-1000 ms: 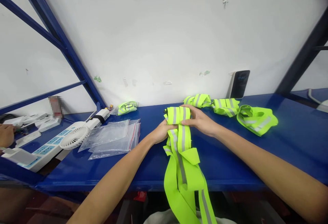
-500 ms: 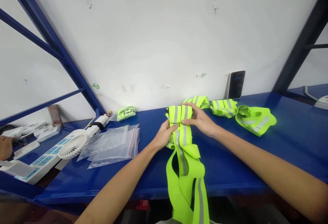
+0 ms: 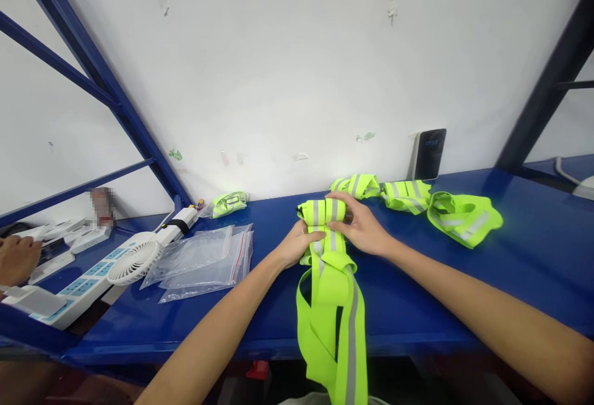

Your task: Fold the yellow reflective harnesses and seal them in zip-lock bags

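Nearest me, the loose lengths of the neon-yellow strap (image 3: 330, 294), striped with silver, hang down past the front edge of the blue table (image 3: 417, 294). Above them, its folded upper part is between my hands. My left hand (image 3: 296, 245) is closed on its left side, thumb across the front, other fingers mostly hidden. My right hand (image 3: 364, 224) is partly curled, pinching the right side near the top between thumb and fingers.

To my left lie clear zip bags (image 3: 204, 263), then a white fan (image 3: 135, 263) by a long power strip (image 3: 88, 281). Another person's hand (image 3: 18, 260) is at the far left. Farther back on my right sit three loose yellow bundles (image 3: 406, 195); back on my left is a bagged yellow bundle (image 3: 229, 204). Behind them, a dark-screened device (image 3: 430, 154) leans by the white wall (image 3: 278, 71).
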`<state>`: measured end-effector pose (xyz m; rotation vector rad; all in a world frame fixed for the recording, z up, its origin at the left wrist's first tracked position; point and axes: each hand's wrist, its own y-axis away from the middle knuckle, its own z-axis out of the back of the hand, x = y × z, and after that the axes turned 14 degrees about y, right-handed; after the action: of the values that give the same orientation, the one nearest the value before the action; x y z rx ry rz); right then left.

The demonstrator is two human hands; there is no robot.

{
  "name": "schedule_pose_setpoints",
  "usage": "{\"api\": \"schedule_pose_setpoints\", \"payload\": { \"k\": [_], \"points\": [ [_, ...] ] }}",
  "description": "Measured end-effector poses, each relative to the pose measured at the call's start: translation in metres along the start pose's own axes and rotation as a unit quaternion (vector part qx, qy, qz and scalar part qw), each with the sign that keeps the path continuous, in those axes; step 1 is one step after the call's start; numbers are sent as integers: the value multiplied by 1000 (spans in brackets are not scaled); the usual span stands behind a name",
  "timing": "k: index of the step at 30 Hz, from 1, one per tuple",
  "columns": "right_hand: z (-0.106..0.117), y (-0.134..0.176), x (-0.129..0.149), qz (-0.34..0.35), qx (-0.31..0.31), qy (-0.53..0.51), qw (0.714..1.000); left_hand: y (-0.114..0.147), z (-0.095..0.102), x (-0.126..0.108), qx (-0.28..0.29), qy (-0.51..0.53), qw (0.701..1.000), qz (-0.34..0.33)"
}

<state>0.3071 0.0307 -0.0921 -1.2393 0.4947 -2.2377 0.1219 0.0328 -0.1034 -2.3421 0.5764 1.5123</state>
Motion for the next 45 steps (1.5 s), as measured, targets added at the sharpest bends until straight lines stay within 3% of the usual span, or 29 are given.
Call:
{"api": "schedule_pose_setpoints", "payload": {
  "k": [7,11,15,17,19,22,26,28,30,33,37,41,45],
  "points": [
    [-4,3,-1,119,-23,82,989,6,1,-3,-26,69,997,10],
    [-4,0,-9,140,-23,97,985,6,3,-3,-30,138,990,0],
    [0,1,-12,153,40,82,984,0,4,-2,-106,114,988,-23],
    [2,2,-11,146,77,58,985,-1,6,-3,-117,95,988,-37],
    [4,3,-11,108,71,12,992,0,7,-6,-109,79,990,-37],
    [3,1,-14,-25,35,-92,995,5,7,-10,-70,62,995,-40],
    [0,-4,-14,-202,137,-236,941,13,7,-14,14,12,999,-34],
    [-1,-4,-11,-216,174,-269,923,16,7,-14,47,-28,998,-32],
    [0,-3,-8,-201,185,-273,923,17,7,-14,58,-52,996,-37],
    [-1,-1,-3,-167,160,-255,939,14,6,-10,6,-32,997,-66],
    [-10,0,2,-130,66,-175,974,5,6,-4,-92,27,993,-66],
    [-19,2,7,-83,-18,-89,992,-3,4,-1,-121,39,988,-84],
    [-15,3,11,-15,-50,-5,999,-3,-1,-1,-126,29,987,-93]
  ]
}}
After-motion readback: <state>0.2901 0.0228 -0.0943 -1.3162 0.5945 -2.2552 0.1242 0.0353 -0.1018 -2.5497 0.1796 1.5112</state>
